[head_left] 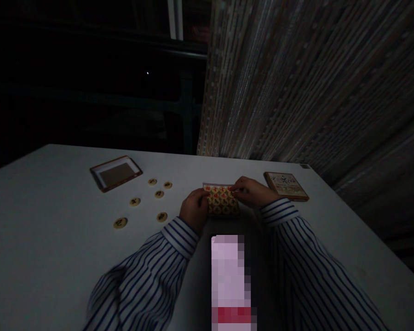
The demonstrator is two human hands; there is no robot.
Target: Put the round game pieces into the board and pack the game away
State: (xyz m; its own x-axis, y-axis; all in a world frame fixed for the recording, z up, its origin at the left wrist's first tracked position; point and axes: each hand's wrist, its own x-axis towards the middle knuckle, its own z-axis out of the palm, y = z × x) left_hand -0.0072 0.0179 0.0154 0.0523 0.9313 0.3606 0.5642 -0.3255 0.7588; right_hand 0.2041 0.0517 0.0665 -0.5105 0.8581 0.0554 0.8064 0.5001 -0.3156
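Note:
A small open box (239, 212) holds rows of round wooden xiangqi pieces (222, 201) with red and black characters. My left hand (194, 209) is closed at the box's left side, its curled fingers at the edge by the leftmost pieces. At the upper right corner of the box, my right hand (254, 191) has its fingers pressed together on a red-lettered xiangqi piece (230, 188). Several black-lettered loose xiangqi pieces (135, 202) lie on the table to the left of my left hand.
An open shallow tray (100, 187) lies at the back left of the white table (55, 257). A flat printed box (287, 185) is right of my right hand. A lit phone (230, 276) lies in front, between my forearms. A string curtain (262, 82) hangs behind the table.

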